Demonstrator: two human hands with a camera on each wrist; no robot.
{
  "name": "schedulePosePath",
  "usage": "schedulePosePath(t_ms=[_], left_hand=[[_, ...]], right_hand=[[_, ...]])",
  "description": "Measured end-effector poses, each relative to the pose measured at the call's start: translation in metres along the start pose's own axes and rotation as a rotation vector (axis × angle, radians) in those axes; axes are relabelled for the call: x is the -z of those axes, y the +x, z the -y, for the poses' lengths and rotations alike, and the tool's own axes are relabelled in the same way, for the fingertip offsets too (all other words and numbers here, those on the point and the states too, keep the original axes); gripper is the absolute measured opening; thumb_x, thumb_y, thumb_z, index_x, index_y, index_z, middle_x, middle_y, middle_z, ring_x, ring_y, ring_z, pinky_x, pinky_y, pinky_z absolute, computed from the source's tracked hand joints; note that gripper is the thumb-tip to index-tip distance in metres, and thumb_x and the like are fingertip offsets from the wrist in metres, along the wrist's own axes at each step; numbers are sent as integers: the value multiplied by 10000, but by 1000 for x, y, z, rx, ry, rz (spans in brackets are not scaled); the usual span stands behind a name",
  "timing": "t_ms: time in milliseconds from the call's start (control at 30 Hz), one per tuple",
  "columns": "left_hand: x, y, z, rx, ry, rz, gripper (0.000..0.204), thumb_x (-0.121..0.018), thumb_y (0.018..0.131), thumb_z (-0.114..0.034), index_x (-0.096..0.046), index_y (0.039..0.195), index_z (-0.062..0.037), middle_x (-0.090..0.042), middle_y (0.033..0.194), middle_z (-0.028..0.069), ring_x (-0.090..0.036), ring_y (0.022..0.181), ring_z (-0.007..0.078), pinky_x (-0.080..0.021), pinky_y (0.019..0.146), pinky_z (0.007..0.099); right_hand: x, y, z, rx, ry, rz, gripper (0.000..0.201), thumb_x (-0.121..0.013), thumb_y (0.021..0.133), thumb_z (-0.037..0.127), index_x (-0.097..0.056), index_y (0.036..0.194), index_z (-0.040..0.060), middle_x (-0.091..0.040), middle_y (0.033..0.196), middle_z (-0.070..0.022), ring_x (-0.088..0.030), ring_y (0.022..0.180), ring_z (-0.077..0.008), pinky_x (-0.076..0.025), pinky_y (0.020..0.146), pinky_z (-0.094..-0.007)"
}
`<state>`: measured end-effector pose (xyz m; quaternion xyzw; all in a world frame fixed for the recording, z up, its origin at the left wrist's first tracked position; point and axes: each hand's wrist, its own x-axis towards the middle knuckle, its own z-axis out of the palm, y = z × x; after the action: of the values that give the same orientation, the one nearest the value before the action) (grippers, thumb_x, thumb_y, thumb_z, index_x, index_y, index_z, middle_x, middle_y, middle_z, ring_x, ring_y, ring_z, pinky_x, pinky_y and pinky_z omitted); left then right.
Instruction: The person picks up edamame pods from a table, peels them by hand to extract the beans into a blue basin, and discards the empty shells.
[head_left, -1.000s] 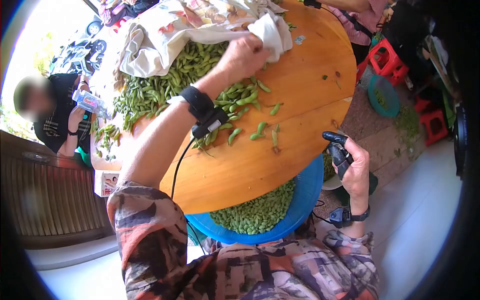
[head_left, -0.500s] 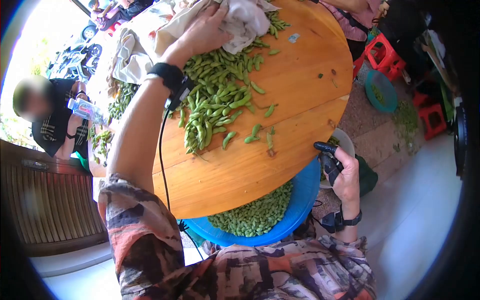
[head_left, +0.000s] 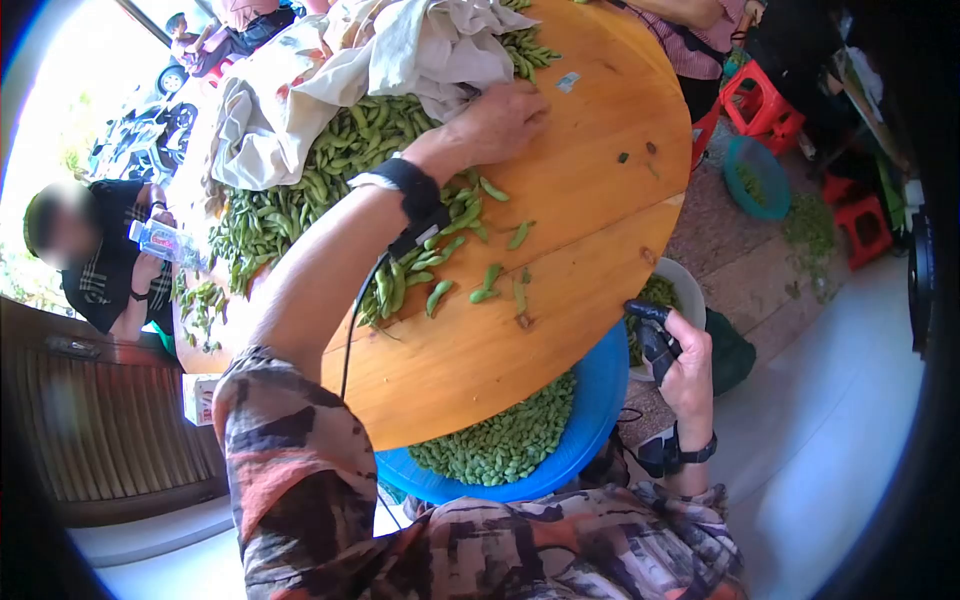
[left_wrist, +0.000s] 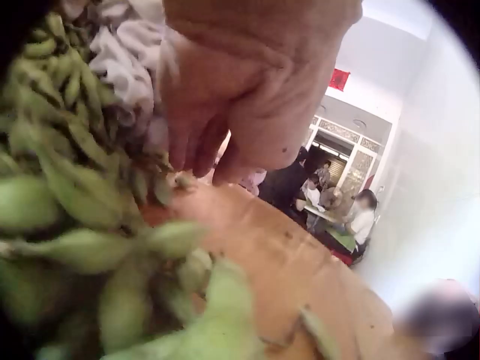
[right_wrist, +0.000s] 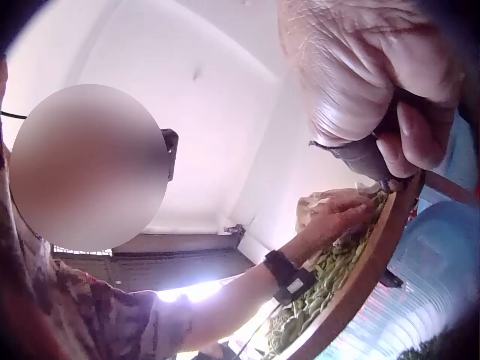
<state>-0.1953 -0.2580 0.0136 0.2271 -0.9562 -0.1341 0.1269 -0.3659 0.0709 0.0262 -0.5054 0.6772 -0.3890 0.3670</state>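
Edamame pods (head_left: 330, 170) lie heaped on the round wooden counter (head_left: 590, 190) in the head view, half covered by a flowered cloth (head_left: 330, 70). The heap runs from the far cloth down toward the person, its long axis slanting from upper right to lower left. The left hand (head_left: 500, 122) reaches across the counter and rests on the heap's right edge, just below the cloth, fingers bent down among the pods; whether it pinches one I cannot tell. A few loose pods (head_left: 500, 270) lie apart on bare wood, nearer the person, most pointing roughly along the same slant. The right hand (head_left: 690, 370) hangs off the counter's near edge, well apart from the heap, clamped on a dark tool (head_left: 655, 335). Below the edge sits a blue basin (head_left: 600, 400) of green pods, and a white bowl (head_left: 690, 285) beside it. The left hand is plainly the nearer one to the heap.

From the left wrist, the left hand (left_wrist: 240, 97) has its fingers (left_wrist: 195, 146) curled down, tips touching pods (left_wrist: 82, 187) at the cloth's (left_wrist: 127, 60) hem; the pods lie blurred and crosswise beneath it.

From the right wrist, the right hand (right_wrist: 375, 75) grips the dark tool (right_wrist: 360, 154), thumb over it, with the counter's rim (right_wrist: 375, 262) and basin (right_wrist: 435, 285) just beside it.
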Motion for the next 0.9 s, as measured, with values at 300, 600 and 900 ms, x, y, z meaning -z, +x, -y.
schedulePosePath(t_ms=[300,600,900], left_hand=[[-46,66,57,187,377,-101,490,-541,945,-282,-468,1367,-43,-432,1452,174,-394,1313,411,-405,1039,483],[2,-52,-5,18,491,347,317,-532,918,-248,-651,1166,-90,-511,1351,118,-431,1286,292,-395,1056,423],[87,-124,-27,80,546,141,249,-645,854,-192,-676,1083,-102,-571,1264,101,-535,1190,295,-415,1034,404]], right_hand=[[-2,-5,3,-9,0,-26,259,-602,877,13,-674,1125,-5,-616,835,-41,-571,737,-87,-442,625,-223],[-8,-13,-12,103,81,1,238,-596,869,12,-658,1095,-28,-613,830,-62,-571,753,-110,-463,682,-261],[-10,-21,-9,211,89,-44,223,-582,882,31,-657,1076,-48,-619,831,-67,-564,768,-113,-470,706,-259]])
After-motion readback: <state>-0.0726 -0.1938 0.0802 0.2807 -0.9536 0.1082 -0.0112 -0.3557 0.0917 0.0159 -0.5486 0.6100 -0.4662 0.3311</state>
